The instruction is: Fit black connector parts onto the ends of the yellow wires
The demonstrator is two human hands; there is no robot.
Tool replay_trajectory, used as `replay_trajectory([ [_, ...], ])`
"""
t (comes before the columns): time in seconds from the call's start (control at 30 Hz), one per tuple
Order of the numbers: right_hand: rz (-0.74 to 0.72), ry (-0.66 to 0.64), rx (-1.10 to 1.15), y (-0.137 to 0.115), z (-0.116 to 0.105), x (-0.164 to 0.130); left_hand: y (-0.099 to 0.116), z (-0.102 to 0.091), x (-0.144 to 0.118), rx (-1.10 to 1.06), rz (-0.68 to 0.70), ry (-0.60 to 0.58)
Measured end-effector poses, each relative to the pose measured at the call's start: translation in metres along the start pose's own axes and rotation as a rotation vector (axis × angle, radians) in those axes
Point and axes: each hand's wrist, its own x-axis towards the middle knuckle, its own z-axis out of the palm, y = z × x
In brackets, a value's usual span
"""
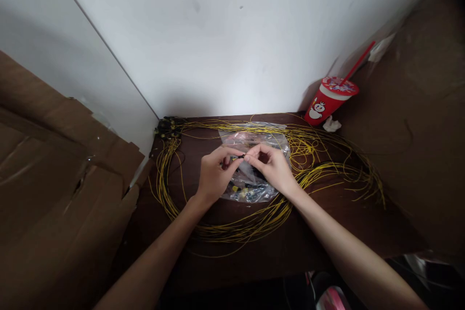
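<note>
Left side: brown cardboard point(54, 203), upright, its ragged upper edge slanting down toward the table point(269, 259); it bounds your room on this side.

Back left corner: a cluster of dark connectors point(169, 127), beside the white wall point(218, 34) that borders the table's back edge. From the cluster, a bundle of yellow wires point(228, 235) runs in a wide loop, one run along the back, another curving round near the front, passing under your forearms.

Centre left: your left hand point(214, 174), above the table inside the loop; grip narrow, thumb and index finger pinching a small dark piece point(240, 156).

Centre: that piece, held between your two hands above a clear plastic bag point(267, 194) with mixed small parts in it. Dark tabletop shows between bag and loop on the left.

Centre right: your right hand point(271, 167); grip narrow, fingertips closed on the piece's other end.

Right: one red cup point(329, 101) with a straw, near the back edge, a crumpled tissue point(331, 125) at its base.

Far right: loose wire ends point(376, 181), fanned out near more cardboard point(417, 121), which bounds your room here.
</note>
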Motion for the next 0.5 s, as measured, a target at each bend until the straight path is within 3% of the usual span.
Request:
replay_trajectory([
  [0.23, -0.001, -0.074, 0.046, 0.0009, -0.0005, 0.0009, -0.0024, 0.0005, -0.0003, 0.015, -0.007, 0.000],
  [0.5, 0.030, -0.071, 0.057, 0.0029, -0.0026, 0.0022, -0.0025, -0.0003, -0.0003, 0.037, 0.013, -0.014],
])
